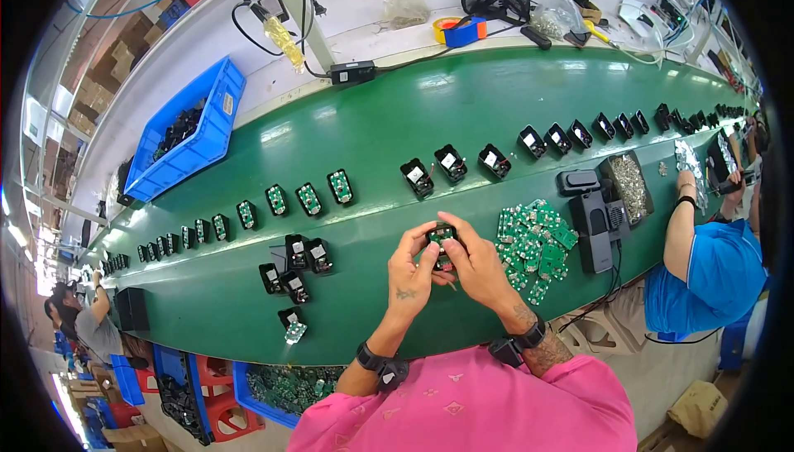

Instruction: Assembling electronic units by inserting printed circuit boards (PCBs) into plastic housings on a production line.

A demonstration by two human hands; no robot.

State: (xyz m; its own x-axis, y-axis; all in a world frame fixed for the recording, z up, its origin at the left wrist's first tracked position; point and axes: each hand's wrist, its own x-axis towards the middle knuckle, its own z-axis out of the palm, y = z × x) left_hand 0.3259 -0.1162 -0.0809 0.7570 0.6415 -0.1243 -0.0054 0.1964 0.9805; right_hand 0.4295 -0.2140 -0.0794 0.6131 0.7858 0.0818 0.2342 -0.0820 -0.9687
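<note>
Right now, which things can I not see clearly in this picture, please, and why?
Head view: sides of the black box; the left hand and right hand cover them.
Head view: lower right corner of the blue bin; the pink shirt hides it.
Head view: details of the farthest boxes on the left; too small.

Toward eleven o'clock sits a black power adapter; at twelve, a crumpled clear plastic bag. Near one, a black mesh object lies by rolls of tape (orange and blue). A blue-shirted co-worker is at three, red stools at seven.
</note>
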